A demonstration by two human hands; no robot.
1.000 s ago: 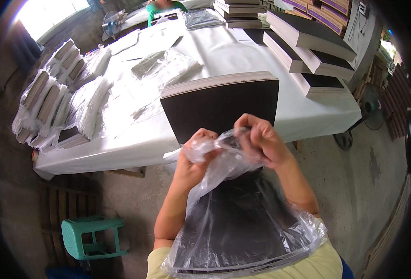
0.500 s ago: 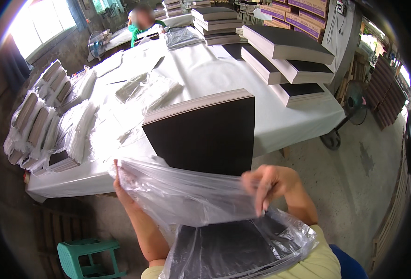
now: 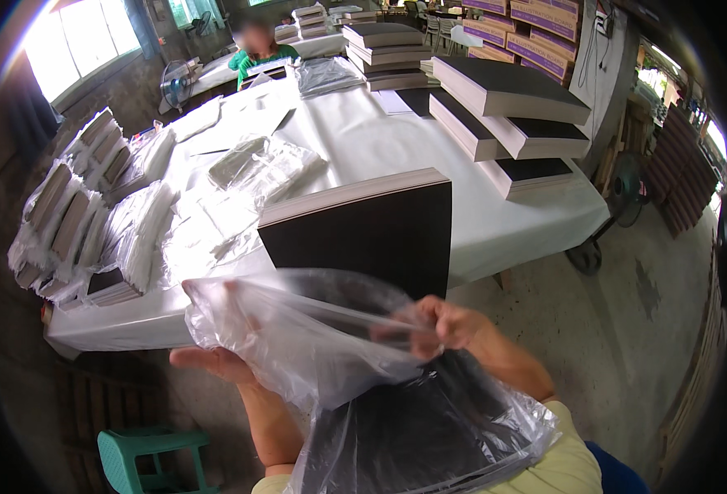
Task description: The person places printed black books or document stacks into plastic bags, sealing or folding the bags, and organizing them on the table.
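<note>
A clear plastic bag (image 3: 298, 337) is stretched between my two hands, its mouth raised and spread. My right hand (image 3: 454, 325) pinches the bag's edge, with some fingers seen through the film. My left hand (image 3: 223, 362) holds its thumb stretched out to the side; its fingers lie behind the bag's left part and show faintly through it. Just beyond the bag, a thick stack of black-faced boards (image 3: 363, 226) stands upright at the table's near edge. Below my hands, a dark flat piece (image 3: 413, 428) lies on my lap under clear plastic.
The white-covered table (image 3: 503, 239) carries black-topped board stacks (image 3: 512, 82) at right and plastic-wrapped packs (image 3: 67, 214) at left. A wrapped pack (image 3: 269, 165) lies mid-table. A green stool (image 3: 153, 457) stands lower left, a fan (image 3: 627, 189) at right. Another person (image 3: 260, 58) sits at the far end.
My left hand has turned, its thumb now pointing out left and its fingers behind the film. My right hand has moved slightly left and closed on the bag's edge. The bag's mouth is wider.
</note>
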